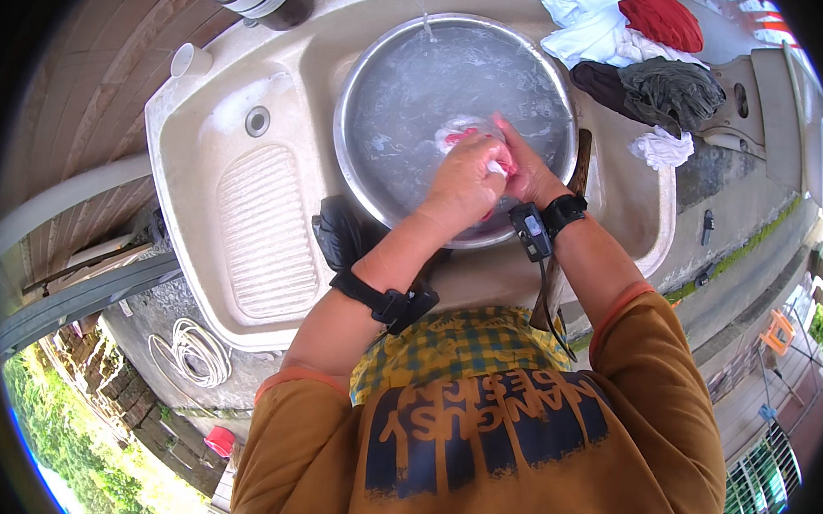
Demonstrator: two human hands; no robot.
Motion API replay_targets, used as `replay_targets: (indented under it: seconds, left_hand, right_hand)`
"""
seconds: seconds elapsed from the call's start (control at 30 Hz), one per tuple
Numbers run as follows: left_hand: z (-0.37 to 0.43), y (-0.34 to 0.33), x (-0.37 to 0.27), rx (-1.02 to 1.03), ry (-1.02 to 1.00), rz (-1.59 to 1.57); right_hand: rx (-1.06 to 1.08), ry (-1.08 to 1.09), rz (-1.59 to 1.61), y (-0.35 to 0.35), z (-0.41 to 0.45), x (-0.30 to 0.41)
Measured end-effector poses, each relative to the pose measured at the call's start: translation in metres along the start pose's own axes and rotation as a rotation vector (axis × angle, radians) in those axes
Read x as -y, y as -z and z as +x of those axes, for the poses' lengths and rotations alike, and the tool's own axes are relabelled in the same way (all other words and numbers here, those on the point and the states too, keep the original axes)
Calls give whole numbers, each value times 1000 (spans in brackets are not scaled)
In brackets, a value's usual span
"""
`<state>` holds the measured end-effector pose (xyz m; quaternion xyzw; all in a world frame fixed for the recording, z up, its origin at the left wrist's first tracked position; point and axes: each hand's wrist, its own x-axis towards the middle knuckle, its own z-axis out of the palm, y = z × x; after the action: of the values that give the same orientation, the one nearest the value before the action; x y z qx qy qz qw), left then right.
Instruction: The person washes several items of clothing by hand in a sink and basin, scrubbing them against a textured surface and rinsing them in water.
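Note:
A wide metal basin [393,67] of cloudy water stands in a laundry sink, and a thin stream of water [424,13] falls into its far side. Over the basin's near part, my left hand [468,173] is closed on a wet red and white cloth [460,135]. My right hand [525,162] presses against the same cloth from the right, its fingers partly hidden behind the other hand. Part of the cloth lies in the water. Both wrists wear black straps with small devices.
Left of the basin is a ribbed washboard [266,228] with a drain [257,121]. A white cup [191,60] and a large bottle [271,2] stand on the far rim. White, red [665,19] and dark clothes [671,89] lie at right, near a wooden handle [582,161].

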<state>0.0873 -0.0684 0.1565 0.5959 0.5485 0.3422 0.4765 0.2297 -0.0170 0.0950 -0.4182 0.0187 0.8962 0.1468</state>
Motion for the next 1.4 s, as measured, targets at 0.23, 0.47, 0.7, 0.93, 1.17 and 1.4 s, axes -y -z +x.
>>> replay_targets:
  seconds: [0.23,0.47,0.7,0.93,1.17,1.4]
  left_hand:
    - [-40,44,15,-260,253,-352]
    - [-106,200,82,-779,251,-417]
    - [-186,337,171,-641,603,-340]
    - [-179,300,194,-617,525,206]
    - [-184,299,206,-615,280,580]
    - [-147,317,212,-604,490,633]
  right_hand:
    - [190,336,-110,-51,10,-41]
    - [87,614,-389,-213,43,-117]
    - [0,596,-1519,-265,158,-196]
    - [-518,832,-1534,-285,221,-230]
    - [-407,1168,-1910,-280,228,-236]
    - [-575,1260,-1740,-281,250,-227]
